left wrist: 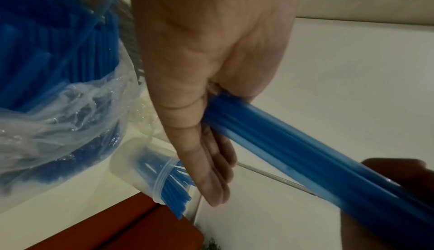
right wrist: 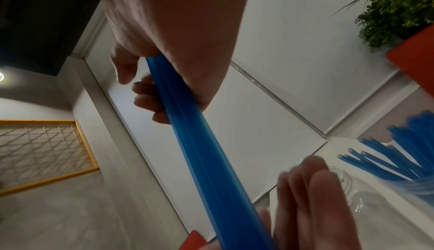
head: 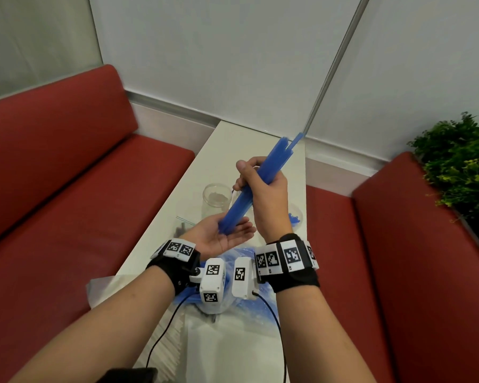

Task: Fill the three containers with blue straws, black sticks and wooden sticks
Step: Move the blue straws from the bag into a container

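Fingers of the right hand curl round the middle of a bundle of blue straws, thumb on one side and the other fingers wrapped over the far side, so the bundle is clamped tight in the fist. It tilts up and away from that grip; its top ends are uneven, a few straws standing higher than the rest. Below the fist, the bundle's lower ends rest against the palm of the left hand, which lies flat and palm-up with its fingers straight and together, not closed on anything.

Just beyond the left fingertips stands a clear jar, upright, with something brownish low inside that I cannot make out. To the right of the right wrist another clear container holds blue straws that fan out of its mouth; in the left wrist view it lies close beside the left fingers. Under both wrists lies a crumpled clear plastic bag with more blue straws inside. Left of the left hand, a small zip bag with dark contents lies on the white table. Red bench seats flank the table, and a green plant stands at the far right.
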